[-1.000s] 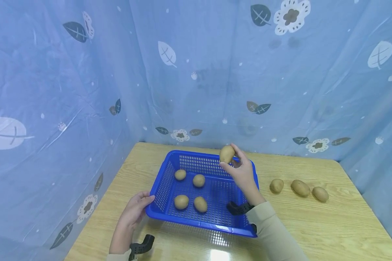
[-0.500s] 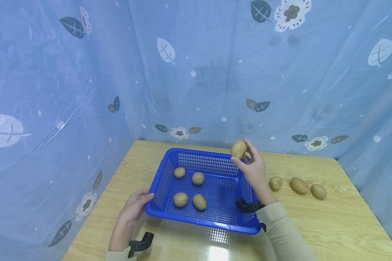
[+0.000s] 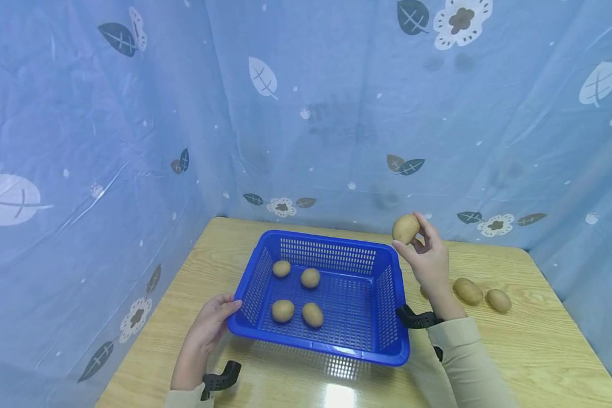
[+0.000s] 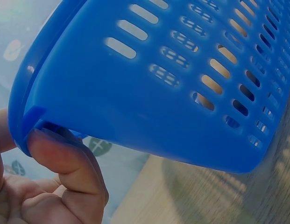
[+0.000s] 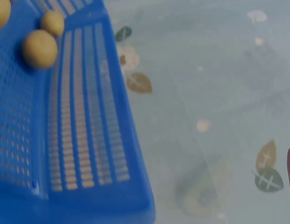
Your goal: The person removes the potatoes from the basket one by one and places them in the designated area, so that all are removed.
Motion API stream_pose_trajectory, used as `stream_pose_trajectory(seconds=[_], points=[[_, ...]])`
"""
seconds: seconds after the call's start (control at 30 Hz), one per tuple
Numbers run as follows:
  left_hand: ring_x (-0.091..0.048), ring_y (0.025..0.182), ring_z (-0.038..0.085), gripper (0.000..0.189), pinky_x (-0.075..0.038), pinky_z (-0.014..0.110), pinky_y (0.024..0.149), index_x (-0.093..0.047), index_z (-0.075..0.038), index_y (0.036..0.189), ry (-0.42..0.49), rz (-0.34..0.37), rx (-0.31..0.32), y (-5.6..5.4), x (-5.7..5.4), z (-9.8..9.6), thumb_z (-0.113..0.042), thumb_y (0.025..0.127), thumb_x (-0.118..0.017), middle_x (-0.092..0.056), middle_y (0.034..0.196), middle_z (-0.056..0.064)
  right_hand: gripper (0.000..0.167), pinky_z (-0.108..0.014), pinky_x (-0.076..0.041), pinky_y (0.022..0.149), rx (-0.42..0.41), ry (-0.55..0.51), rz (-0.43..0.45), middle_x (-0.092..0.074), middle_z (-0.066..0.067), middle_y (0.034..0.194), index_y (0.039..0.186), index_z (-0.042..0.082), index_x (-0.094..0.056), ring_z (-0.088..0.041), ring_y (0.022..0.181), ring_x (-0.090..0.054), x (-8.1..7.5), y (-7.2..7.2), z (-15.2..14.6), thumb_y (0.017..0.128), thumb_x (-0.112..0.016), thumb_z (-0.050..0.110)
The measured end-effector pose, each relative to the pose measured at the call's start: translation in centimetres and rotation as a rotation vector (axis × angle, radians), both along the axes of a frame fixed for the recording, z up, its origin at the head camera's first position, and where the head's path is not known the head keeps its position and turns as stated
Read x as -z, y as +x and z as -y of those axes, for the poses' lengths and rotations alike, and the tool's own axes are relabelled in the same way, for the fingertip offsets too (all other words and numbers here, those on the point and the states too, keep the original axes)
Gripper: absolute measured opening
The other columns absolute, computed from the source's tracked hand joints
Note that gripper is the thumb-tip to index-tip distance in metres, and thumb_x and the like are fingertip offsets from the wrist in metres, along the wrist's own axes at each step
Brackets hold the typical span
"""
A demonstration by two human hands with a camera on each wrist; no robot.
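In the head view, a blue plastic basket (image 3: 339,348) with slotted walls holds several potatoes on the left part of its floor, one being a front potato (image 3: 313,314). My left hand (image 3: 206,326) grips the basket's left rim; the left wrist view shows a digit (image 4: 65,161) pressed against that rim. Beyond the basket's back right corner, my right hand (image 3: 429,263) holds a potato (image 3: 406,229) in the air between thumb and fingers. Only a sliver of that hand shows at the edge of the right wrist view, and the held potato is barely seen there.
Right of the basket on the wooden table (image 3: 535,345) lie an oblong potato (image 3: 468,291) and a smaller potato (image 3: 498,300). Another potato beside them is mostly hidden by my right wrist. A blue patterned curtain (image 3: 336,141) hangs behind and at both sides.
My right hand has moved to the right with the potato, from above the basket's back rim to past its right corner. My left hand stays on the rim.
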State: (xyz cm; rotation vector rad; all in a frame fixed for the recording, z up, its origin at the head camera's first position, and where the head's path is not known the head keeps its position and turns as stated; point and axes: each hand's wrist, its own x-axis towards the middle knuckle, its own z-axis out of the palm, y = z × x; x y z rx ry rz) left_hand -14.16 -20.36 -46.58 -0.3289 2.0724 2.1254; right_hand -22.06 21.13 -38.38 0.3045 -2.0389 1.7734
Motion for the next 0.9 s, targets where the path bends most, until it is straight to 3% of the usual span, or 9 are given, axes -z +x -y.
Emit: stream_pose_trajectory(seconds=[0.27, 0.4, 0.6, 0.9], points=[[-0.066, 0.088, 0.024, 0.035, -0.056, 0.027, 0.074, -0.042, 0.010, 0.121, 0.011, -0.003, 0.000, 0.0, 0.1, -0.1, -0.011, 0.094, -0.054, -0.065, 0.100, 0.017, 0.073, -0.006, -0.042, 0.088, 0.092, 0.123, 0.012, -0.040, -0.003, 0.132, 0.146, 0.006, -0.033, 0.000, 0.112, -0.044, 0.5, -0.9, -3.8, 0.083, -0.070, 0.002], [-0.066, 0.088, 0.024, 0.035, -0.056, 0.027, 0.073, -0.043, 0.010, 0.120, 0.014, -0.003, -0.008, 0.0, 0.1, 0.0, -0.011, 0.094, -0.054, -0.065, 0.100, 0.017, 0.074, -0.004, -0.041, 0.087, 0.141, 0.176, 0.074, -0.036, -0.012, 0.140, 0.148, 0.010, -0.030, 0.001, 0.114, -0.042, 1.3, -1.1, -5.5, 0.085, -0.070, 0.012], [-0.066, 0.088, 0.024, 0.036, -0.056, 0.027, 0.073, -0.042, 0.010, 0.120, 0.008, -0.005, 0.000, 0.0, 0.0, 0.0, -0.011, 0.094, -0.054, -0.065, 0.099, 0.017, 0.076, -0.002, -0.040, 0.086, 0.138, 0.236, 0.170, -0.029, -0.016, 0.148, 0.150, 0.018, -0.023, -0.009, 0.124, -0.040, 3.0, -0.7, -7.8, 0.089, -0.067, 0.020], [-0.066, 0.084, 0.019, 0.035, -0.056, 0.026, 0.071, -0.041, 0.010, 0.119, 0.029, -0.016, 0.014, 0.0, 0.1, 0.1, -0.011, 0.094, -0.054, -0.065, 0.095, 0.013, 0.080, -0.001, -0.040, 0.079, 0.188, 0.332, 0.348, -0.028, -0.022, 0.148, 0.152, 0.021, -0.015, -0.021, 0.119, -0.046, 5.2, 0.0, -11.2, 0.090, -0.063, 0.035]])
